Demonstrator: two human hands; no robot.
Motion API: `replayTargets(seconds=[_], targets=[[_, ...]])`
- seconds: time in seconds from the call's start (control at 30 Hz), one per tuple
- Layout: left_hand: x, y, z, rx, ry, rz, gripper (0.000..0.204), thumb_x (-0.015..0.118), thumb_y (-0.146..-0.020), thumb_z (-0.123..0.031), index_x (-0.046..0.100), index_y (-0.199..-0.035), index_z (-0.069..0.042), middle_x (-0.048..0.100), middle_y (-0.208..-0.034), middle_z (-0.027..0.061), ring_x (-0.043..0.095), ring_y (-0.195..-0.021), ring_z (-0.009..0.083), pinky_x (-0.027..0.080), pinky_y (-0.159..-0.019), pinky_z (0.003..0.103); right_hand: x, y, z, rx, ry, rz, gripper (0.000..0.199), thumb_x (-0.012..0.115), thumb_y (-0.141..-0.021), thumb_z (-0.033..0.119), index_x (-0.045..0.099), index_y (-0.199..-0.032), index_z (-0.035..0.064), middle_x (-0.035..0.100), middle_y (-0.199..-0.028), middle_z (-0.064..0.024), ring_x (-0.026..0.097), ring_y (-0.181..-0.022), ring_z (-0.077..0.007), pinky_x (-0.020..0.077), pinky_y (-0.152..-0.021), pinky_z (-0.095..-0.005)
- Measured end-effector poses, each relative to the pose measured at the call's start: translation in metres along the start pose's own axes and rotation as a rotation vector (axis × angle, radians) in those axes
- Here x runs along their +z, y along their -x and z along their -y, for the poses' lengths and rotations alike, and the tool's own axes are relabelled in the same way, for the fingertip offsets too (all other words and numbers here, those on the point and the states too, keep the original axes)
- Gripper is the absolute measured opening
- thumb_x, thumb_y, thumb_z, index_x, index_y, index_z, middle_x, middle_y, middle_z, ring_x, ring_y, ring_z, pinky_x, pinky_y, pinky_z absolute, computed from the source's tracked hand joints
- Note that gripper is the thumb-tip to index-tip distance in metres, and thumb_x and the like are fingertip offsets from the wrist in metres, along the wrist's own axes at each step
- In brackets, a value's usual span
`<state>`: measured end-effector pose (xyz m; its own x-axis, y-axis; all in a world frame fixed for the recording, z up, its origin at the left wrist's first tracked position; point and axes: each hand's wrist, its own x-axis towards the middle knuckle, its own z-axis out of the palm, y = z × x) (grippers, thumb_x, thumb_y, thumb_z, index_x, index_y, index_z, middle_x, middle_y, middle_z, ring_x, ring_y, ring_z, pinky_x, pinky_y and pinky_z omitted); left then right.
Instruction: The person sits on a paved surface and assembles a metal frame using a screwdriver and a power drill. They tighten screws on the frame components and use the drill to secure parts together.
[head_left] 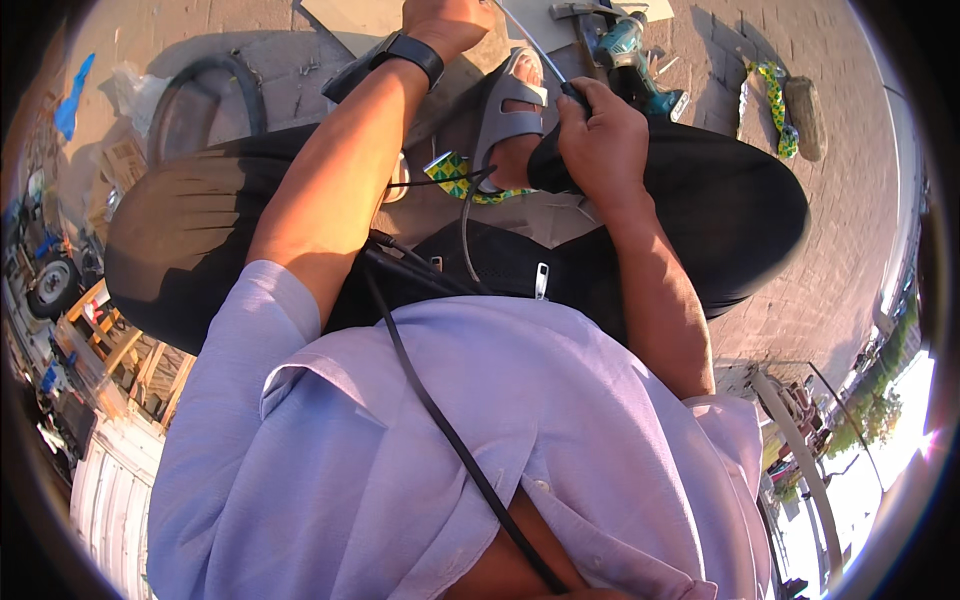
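My right hand (606,140) is wrapped round the dark handle of a screwdriver-like tool (534,42). Its long thin metal shaft slants up and to the left, toward my left hand (452,24). That hand is closed at the upper edge, a dark watch on its wrist; the fingertips and whatever they grip are cut off or hidden. The shaft's far end passes out of view beside it. Between my knees, below both hands, is my foot in a grey sandal (512,115). A teal and black cordless drill (628,58) lies just beyond my right hand.
A hammer (583,22) lies beside the drill, near a pale board (655,10). At left are a black rubber loop (250,88) and a blue scrap (72,98). A patterned yellow-green strip (777,108) and a rough block (805,118) lie on the brick paving at right.
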<state>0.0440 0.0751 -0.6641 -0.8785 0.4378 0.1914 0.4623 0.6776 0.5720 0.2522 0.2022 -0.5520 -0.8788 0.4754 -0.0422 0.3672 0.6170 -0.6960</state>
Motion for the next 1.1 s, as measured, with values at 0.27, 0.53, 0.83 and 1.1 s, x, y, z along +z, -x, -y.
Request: replayTargets(seconds=[0.27, 0.53, 0.83, 1.1], targets=[[-0.006, 0.0, -0.004, -0.033, -0.039, 0.065, 0.05, 0.073, -0.079, -0.024, 0.064, -0.124, -0.003, 0.07, -0.116, 0.0222, 0.065, -0.111, 0.041, 0.053, -0.096, 0.05, -0.022, -0.021, 0.002, 0.618, -0.682, 0.315, 0.02, 0.07, -0.092, 0.011, 0.069, -0.105, -0.004, 0.068, -0.085, -0.0095, 0.062, -0.064, -0.014, 0.0451, -0.051, -0.029], [-0.001, -0.002, -0.003, -0.025, -0.035, 0.014, 0.048, 0.072, -0.079, -0.024, 0.065, -0.122, -0.003, 0.071, -0.113, 0.0221, 0.067, -0.108, 0.0412, 0.054, -0.093, 0.05, -0.003, -0.006, -0.004, 0.011, -0.028, -0.018, 0.019, 0.068, -0.095, 0.017, 0.07, -0.105, 0.0017, 0.072, -0.088, -0.0148, 0.067, -0.067, -0.0213, 0.0486, -0.054, -0.0332], [-0.005, -0.001, -0.001, 0.021, 0.001, -0.037, 0.039, 0.071, -0.079, -0.022, 0.067, -0.114, -0.006, 0.073, -0.104, 0.0209, 0.069, -0.1, 0.0415, 0.056, -0.087, 0.051, -0.013, -0.01, -0.001, 0.163, -0.135, 0.167, 0.035, 0.071, -0.096, 0.024, 0.066, -0.118, -0.0024, 0.069, -0.094, -0.0061, 0.061, -0.067, -0.0124, 0.0489, -0.057, -0.0268], [-0.007, -0.007, -0.006, -0.011, 0.055, 0.028, 0.039, 0.07, -0.08, -0.022, 0.068, -0.115, -0.006, 0.073, -0.104, 0.0203, 0.069, -0.101, 0.0406, 0.056, -0.088, 0.049, -0.023, -0.02, 0.009, 0.75, -0.841, 0.298, 0.029, 0.069, -0.098, 0.018, 0.067, -0.117, -0.0025, 0.068, -0.087, -0.005, 0.053, -0.062, -0.0066, 0.0313, -0.044, -0.0199]])
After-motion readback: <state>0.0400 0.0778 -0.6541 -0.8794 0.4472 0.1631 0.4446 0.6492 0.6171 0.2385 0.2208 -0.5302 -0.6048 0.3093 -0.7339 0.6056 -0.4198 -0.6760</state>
